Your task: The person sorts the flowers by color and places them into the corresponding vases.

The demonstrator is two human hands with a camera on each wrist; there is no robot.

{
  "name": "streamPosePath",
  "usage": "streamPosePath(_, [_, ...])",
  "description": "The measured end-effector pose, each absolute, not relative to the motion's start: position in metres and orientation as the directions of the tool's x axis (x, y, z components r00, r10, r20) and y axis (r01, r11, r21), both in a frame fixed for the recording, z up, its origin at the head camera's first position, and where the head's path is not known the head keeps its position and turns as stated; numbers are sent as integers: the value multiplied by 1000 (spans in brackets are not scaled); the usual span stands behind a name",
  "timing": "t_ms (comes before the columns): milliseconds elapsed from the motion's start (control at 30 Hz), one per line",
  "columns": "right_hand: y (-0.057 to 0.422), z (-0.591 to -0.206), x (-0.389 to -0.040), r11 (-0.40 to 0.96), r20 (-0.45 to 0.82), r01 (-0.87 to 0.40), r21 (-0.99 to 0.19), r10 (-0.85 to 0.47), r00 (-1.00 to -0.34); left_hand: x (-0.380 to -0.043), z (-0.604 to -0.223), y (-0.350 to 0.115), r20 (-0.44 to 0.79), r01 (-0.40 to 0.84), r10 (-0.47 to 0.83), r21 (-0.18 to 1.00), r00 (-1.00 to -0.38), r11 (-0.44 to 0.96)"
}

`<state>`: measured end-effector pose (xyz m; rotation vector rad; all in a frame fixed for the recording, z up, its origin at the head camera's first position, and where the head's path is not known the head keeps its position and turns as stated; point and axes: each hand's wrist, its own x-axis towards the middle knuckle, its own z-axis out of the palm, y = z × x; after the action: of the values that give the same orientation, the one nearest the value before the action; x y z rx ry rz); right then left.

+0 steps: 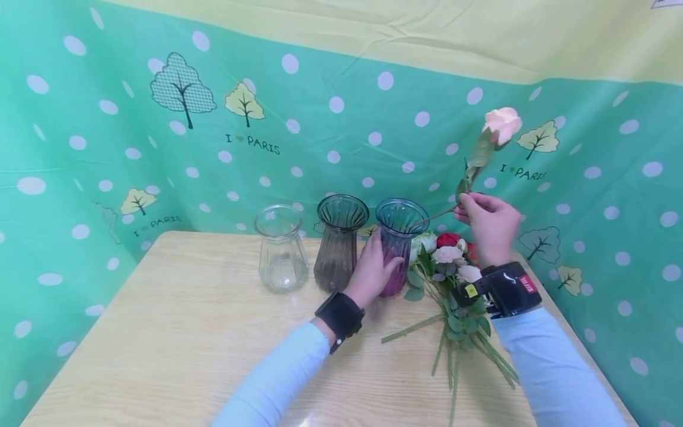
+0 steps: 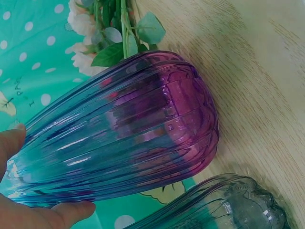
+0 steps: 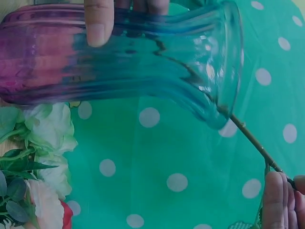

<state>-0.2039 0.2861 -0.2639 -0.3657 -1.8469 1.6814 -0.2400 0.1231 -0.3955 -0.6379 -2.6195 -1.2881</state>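
Observation:
A blue-to-purple ribbed glass vase (image 1: 396, 219) stands upright at the right end of a row of vases. My left hand (image 1: 373, 267) grips its body, thumb on the near side and fingers around the other, as the left wrist view of the vase (image 2: 124, 124) also shows. Up and to the right, my right hand (image 1: 492, 225) pinches the stem of a pink artificial rose (image 1: 501, 124), bloom upward. The stem (image 3: 252, 140) slants down over the rim, and its lower end is inside the vase.
A smoky grey vase (image 1: 336, 261) and a clear vase (image 1: 283, 261) stand to the left on the wooden table (image 1: 187, 332). Right of the blue-purple vase lies a heap of artificial flowers (image 1: 448, 255), their stems pointing toward the front. A green dotted cloth (image 1: 320, 136) hangs behind.

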Motion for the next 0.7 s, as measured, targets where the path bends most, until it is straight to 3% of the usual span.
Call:
streamPosePath(267, [274,-275,-212,316,233,-67,-947,525,-819,-240,-398,123,344,455,298,713,-890,533])
streamPosePath(700, [265,-283,-217,361,103,101,-927,504,-857,-241,-397,123,336,449,300,717,-893,534])
